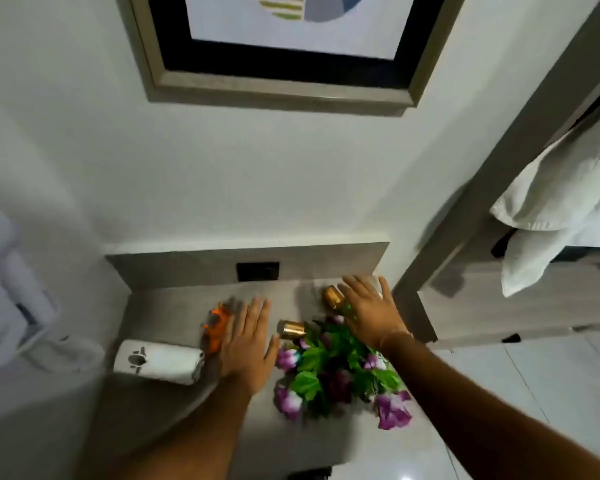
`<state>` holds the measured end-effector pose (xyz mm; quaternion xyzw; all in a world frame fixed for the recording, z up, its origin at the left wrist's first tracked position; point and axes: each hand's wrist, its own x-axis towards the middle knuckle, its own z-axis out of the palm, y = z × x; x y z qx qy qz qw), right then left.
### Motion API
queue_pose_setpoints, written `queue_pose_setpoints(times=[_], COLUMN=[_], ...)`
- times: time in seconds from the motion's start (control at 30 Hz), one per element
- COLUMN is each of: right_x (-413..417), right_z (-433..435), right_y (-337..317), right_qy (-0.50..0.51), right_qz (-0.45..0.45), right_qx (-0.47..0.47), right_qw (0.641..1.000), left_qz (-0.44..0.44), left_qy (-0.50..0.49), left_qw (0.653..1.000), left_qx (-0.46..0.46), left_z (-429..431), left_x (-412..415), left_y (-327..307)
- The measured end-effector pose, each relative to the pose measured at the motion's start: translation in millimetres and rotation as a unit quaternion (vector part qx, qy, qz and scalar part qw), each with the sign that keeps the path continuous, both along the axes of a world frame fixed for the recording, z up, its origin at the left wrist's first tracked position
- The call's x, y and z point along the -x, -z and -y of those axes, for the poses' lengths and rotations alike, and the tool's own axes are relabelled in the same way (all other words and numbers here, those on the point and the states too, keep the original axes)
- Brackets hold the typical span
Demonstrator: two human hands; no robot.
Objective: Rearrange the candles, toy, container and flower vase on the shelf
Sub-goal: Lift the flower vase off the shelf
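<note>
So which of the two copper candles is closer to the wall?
The copper candle beside the right hand, at the back of the shelf. The other candle sits further forward, against the flowers.

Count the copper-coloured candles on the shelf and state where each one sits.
2. One copper candle stands between the left hand and the flowers. The other candle is further back, beside the right hand. The hands or flowers may hide more.

Those two copper-coloured metal candle cups point(291, 330) point(332, 297) are properly shiny. The grey wood-look shelf top point(174, 306) looks matt, and the white cylindrical container point(158, 362) looks like smooth plastic (bit blurry though).
</note>
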<state>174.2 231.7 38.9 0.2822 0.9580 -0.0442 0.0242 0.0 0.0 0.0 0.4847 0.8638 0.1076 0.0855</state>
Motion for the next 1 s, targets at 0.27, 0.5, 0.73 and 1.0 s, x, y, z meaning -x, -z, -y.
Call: queue_pose_setpoints(times=[0.27,0.5,0.73,1.0], right_x=[-79,-78,-52,-60], right_z=[-47,-82,-107,-139], right_y=[88,123,137,130], right_qy=[0.037,-0.036,-0.055,-0.049], right_qz=[0.105,0.116,0.16,-0.025], right_qx=[0.082,0.043,0.07,0.278], right_qw=[0.99,0.992,0.983,0.959], left_qz=[0.155,0.201,0.18,0.189], left_qy=[-0.088,-0.123,-0.124,-0.134], left_qw=[0.979,0.962,0.965,0.959], left_qx=[0.097,0.135,0.148,0.161], left_z=[28,23,28,31], left_x=[-36,-52,-50,-48], left_y=[99,126,137,151])
